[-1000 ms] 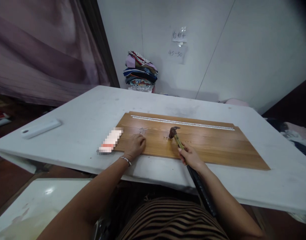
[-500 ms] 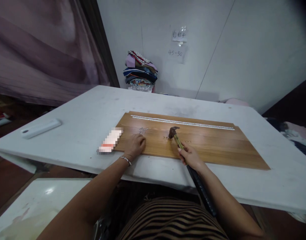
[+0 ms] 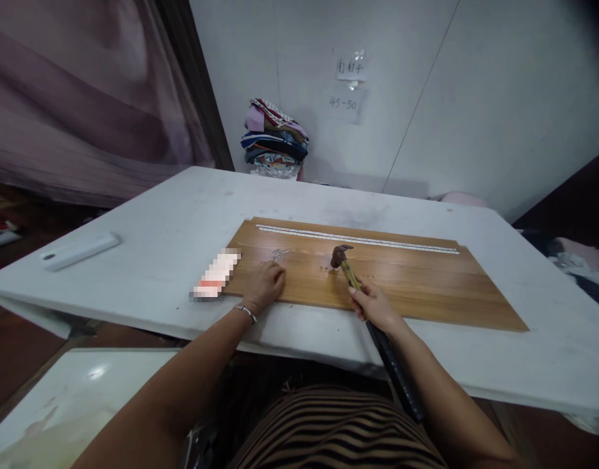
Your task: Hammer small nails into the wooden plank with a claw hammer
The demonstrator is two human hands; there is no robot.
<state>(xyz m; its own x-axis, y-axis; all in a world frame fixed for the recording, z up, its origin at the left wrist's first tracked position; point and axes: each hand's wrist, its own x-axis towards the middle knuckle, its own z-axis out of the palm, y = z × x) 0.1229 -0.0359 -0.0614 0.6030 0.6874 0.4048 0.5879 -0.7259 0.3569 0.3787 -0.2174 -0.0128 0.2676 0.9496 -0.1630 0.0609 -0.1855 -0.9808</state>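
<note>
My right hand grips a claw hammer partway along its handle, the black lower grip trailing back toward my body. The hammer's brown metal head is over the middle of a wooden board, beside a short row of small dark nails or holes too small to tell apart. My left hand rests on the board's near left part with its fingers curled; what they hold, if anything, is hidden. Just beyond those fingers lies a small pile of loose nails. Two pale measuring strips run along the board's far side.
The board lies on a white-covered table. A blurred-out phone-like object sits by its left end, and a white elongated object lies farther left. Folded cloths are stacked by the wall, below paper notes.
The hammer head has shifted very slightly up and to the right. My left hand stays in place on the board.
</note>
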